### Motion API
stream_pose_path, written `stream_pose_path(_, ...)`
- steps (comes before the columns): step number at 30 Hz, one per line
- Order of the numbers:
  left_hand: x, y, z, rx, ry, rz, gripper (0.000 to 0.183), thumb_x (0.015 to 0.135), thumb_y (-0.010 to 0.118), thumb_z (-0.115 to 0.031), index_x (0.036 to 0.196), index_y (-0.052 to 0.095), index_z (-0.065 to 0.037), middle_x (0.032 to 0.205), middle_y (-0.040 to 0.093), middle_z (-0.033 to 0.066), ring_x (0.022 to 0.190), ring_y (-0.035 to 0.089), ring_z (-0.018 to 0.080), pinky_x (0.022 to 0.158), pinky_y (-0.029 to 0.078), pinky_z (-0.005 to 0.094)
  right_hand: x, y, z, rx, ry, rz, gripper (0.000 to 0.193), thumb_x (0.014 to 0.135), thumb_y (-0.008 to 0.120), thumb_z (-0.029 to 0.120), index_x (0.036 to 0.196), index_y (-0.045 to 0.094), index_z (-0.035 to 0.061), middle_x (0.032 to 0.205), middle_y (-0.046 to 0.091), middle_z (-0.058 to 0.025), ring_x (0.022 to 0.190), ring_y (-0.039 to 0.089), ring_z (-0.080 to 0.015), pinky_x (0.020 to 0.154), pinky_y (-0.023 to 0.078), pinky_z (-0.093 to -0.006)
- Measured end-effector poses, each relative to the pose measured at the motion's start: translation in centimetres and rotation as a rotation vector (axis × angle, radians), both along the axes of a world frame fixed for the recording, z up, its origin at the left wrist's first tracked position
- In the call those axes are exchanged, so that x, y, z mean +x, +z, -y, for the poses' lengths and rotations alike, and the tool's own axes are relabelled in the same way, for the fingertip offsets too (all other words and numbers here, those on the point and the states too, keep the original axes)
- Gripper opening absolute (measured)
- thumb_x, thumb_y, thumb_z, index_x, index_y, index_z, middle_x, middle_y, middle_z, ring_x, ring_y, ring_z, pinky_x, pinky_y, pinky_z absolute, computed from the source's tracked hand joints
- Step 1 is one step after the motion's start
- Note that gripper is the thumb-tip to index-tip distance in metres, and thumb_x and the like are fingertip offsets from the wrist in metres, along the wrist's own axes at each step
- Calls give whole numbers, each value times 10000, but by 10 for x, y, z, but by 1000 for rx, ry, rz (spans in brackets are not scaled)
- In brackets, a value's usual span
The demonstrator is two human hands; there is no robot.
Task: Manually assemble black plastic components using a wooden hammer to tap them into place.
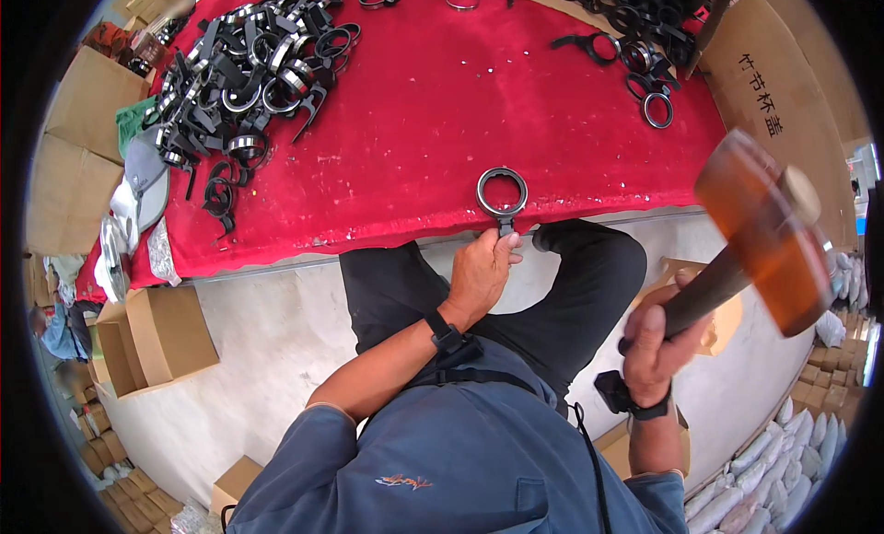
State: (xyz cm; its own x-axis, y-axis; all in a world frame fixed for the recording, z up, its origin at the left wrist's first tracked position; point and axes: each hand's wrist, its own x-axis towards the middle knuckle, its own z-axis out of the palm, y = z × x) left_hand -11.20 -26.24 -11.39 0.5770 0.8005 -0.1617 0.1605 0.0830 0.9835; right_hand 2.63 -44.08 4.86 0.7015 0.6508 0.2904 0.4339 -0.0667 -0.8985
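My left hand point(481, 274) is closed on the short black handle of a ring-shaped cup lid point(521, 195). This black ring with a silvery metal band lies at the front edge of the red-covered table. Raised at the right, my right hand point(661, 342) grips the dark handle of a mallet point(769, 235). Its head is a translucent amber block, slightly blurred and tilted, well apart from the ring. The ring's handle end is partly hidden by my left fingers.
A heap of black and silver ring parts point(241, 74) covers the table's left side. More black parts point(635, 9) lie at the far right, beside a tall cardboard box point(783, 101). A loose metal ring point(462, 0) sits far back. An open carton point(157, 341) stands on the floor.
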Motion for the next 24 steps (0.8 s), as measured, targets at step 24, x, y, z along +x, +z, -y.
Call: stream_pose_path(24, -11, -4, -2, 279, 99, -64, 347, 1098, 630, -240, 868, 627, 20, 850, 764, 237, 833, 792, 378, 662, 574, 471, -8, 124, -116, -352, 96, 627, 310, 1063, 669, 213, 1295, 569, 32, 767, 592, -67, 611, 582, -219, 544, 443, -387)
